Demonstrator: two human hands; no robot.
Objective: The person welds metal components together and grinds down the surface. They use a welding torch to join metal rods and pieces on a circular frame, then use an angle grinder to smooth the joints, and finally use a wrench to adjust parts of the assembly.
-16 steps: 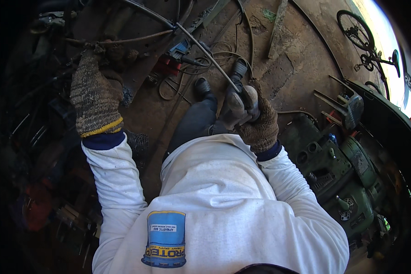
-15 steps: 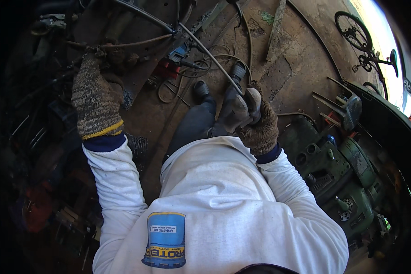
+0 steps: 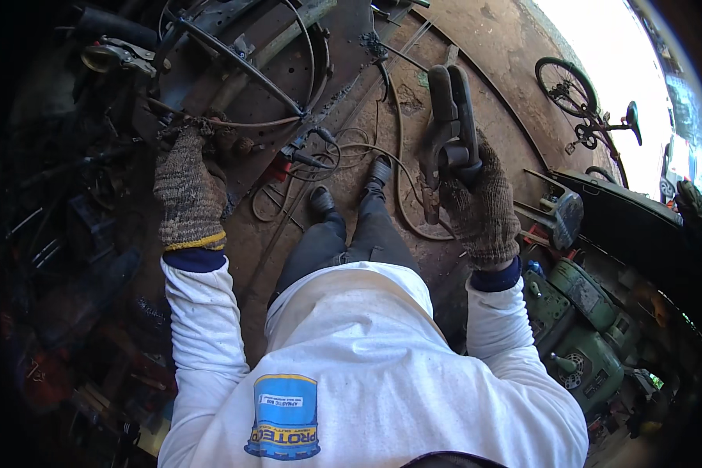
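Note:
My left hand, in a brown knitted glove with a yellow cuff edge, is closed around a thin, curved brown rod. The rod bends across to the lower end of a dark straight bar on a metal frame. My right hand, gloved alike, grips a welding electrode holder and lifts it off to the right. Its two thick, worn jaws point away from me. A thin welding rod stretches from near the jaws toward the frame. The glove hides the holder's handle.
Cables loop over the brown floor around my feet. At the right are a metal stand, green machinery and a bicycle. Locking pliers lie at the far left. A red-and-blue device sits below the frame.
My right hand has moved right and up, raising the electrode holder and drawing the thin rod away from the frame joint. The left hand keeps its grip; the view has shifted.

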